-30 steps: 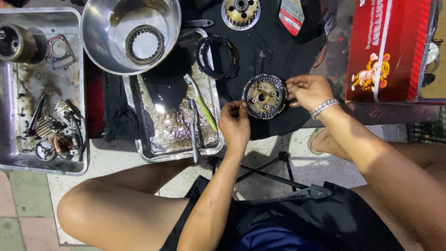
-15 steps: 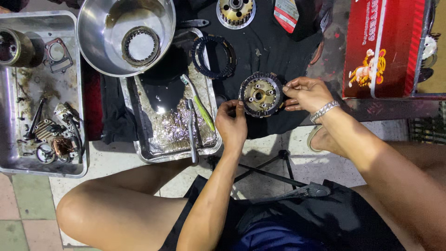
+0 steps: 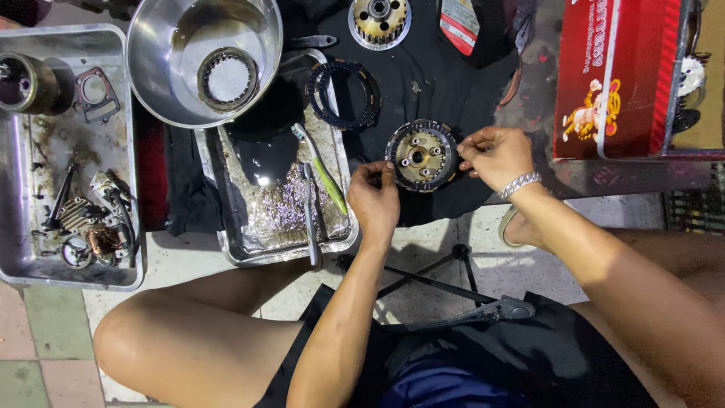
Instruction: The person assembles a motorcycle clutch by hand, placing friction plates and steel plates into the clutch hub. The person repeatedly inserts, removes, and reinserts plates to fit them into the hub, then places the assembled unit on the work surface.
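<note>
A round clutch hub (image 3: pixel 421 154) with a brass-coloured centre and dark toothed plates around its rim lies on a black cloth (image 3: pixel 445 83). My left hand (image 3: pixel 373 195) pinches its lower left edge with thumb and fingers. My right hand (image 3: pixel 495 155), with a metal bracelet on the wrist, grips its right edge. A dark friction ring (image 3: pixel 343 94) lies just up and left of the hub, half over a tray's corner.
A steel bowl (image 3: pixel 155 57) holds a toothed ring (image 3: pixel 227 78). A metal tray (image 3: pixel 249 245) of dark oily liquid holds a green-handled brush (image 3: pixel 321 170). A left tray (image 3: pixel 19 261) holds engine parts. A second hub (image 3: pixel 379 19) lies at the top, a red box (image 3: pixel 615 72) at right.
The view has shifted slightly. Both hands stay on the clutch hub, with the fingers of each hand shifting a little along its rim.
</note>
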